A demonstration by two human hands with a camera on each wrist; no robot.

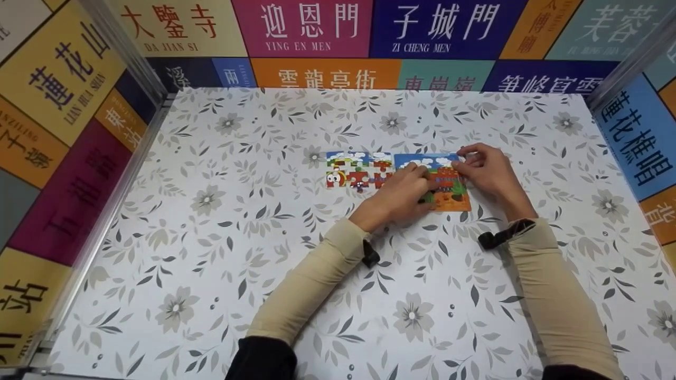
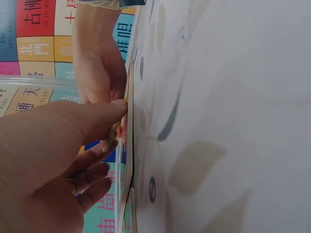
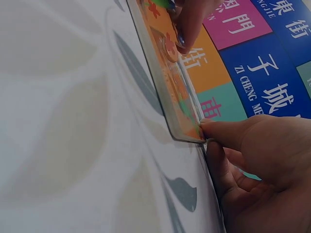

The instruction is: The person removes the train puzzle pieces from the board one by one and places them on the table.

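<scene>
A jigsaw puzzle board (image 1: 454, 203) with a blue-sky and orange-ground picture lies on the table under both hands. Over its left part, my left hand (image 1: 406, 192) pinches a small jigsaw piece (image 3: 170, 51) that stands tilted on the board; the left fingers cover much of it in the head view. At the board's right side, my right hand (image 1: 488, 171) pinches the edge between thumb and index finger, the thumb (image 3: 223, 131) at the rim. Left of the board lie several loose jigsaw pieces (image 1: 358, 180) in two rows, some partly behind the left hand.
The table (image 1: 222, 295) has a white covering with grey flowers and leaves. Colourful panels (image 1: 306, 31) with printed characters stand along its back and sides. Black straps (image 1: 491, 240) sit at both wrists, over beige sleeves (image 1: 554, 295).
</scene>
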